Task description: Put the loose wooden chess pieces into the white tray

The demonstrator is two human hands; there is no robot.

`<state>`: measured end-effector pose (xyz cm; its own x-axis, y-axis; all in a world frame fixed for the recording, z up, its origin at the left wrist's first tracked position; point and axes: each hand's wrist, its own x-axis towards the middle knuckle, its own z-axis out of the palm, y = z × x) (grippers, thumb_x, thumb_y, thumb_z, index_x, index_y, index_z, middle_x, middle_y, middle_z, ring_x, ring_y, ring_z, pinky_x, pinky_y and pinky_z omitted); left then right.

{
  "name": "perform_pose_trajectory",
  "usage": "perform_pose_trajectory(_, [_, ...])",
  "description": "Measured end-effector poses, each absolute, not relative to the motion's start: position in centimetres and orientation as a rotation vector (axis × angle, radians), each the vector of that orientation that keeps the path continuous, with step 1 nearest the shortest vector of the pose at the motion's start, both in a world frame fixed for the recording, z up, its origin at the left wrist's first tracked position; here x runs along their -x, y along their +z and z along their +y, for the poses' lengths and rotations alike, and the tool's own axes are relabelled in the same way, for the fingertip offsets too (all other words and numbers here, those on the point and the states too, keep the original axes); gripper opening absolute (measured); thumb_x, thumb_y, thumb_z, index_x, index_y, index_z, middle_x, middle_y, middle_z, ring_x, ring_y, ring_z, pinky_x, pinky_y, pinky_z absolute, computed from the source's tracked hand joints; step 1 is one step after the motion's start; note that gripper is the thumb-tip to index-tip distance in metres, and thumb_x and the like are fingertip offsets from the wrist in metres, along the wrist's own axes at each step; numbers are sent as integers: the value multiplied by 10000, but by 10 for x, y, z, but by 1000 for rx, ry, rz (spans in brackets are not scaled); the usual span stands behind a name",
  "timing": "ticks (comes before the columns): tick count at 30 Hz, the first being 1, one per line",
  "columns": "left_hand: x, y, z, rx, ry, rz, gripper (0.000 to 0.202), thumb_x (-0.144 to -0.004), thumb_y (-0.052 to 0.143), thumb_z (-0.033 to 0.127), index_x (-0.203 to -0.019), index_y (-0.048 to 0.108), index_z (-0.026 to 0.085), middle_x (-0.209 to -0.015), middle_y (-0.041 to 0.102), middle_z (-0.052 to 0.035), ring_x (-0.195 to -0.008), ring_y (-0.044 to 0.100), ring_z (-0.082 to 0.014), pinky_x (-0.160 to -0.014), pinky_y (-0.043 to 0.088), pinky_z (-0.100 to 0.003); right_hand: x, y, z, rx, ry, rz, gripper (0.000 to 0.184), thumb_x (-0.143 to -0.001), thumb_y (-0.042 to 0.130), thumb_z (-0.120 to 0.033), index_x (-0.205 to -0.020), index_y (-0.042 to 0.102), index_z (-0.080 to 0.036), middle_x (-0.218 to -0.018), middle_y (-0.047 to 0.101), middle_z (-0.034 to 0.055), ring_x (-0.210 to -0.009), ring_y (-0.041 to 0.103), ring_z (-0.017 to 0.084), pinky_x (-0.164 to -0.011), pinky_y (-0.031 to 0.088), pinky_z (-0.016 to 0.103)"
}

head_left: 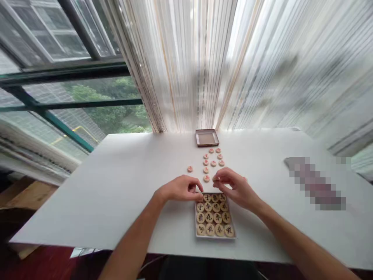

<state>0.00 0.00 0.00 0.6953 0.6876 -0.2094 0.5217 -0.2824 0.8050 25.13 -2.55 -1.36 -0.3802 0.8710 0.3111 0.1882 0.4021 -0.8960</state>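
A shallow white box near the front edge of the table holds rows of round wooden Chinese chess pieces with black characters. My left hand is over the box's far left corner, thumb and forefinger curved and apart, a fingertip touching the corner piece. Just beyond the box's far edge, my right hand pinches a Chinese chess piece, mostly covered by the fingers. Past both hands lie several loose pieces with red characters, face up on the table. A lone red piece sits left of them.
The box lid, brown-edged, lies inside up at the table's far edge. On the white table, a blurred-out flat object rests to the right. String curtains hang behind, with a window on the left.
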Motion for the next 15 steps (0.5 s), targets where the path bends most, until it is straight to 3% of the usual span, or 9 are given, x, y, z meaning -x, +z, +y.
perform_pose_trajectory(8, [-1,-2,0,-1951,209,937,317,-821,680,413,-1029,732,179,-617,521,44,-566,461,-91,-557,378,-201,-253,-12,-34,844,1140,-1837,40,-952,589,-222,-991,581,-223,-995,579,42,-927,674,183,-856,602,360])
perform_pose_trajectory(15, [-1,0,0,-1959,211,924,346,-816,691,450,-1039,729,188,-627,511,46,-566,449,-89,-548,359,-201,-255,-6,-34,923,948,-2047,136,-964,576,-236,-1045,685,-243,-1028,616,71,-887,623,180,-741,564,311])
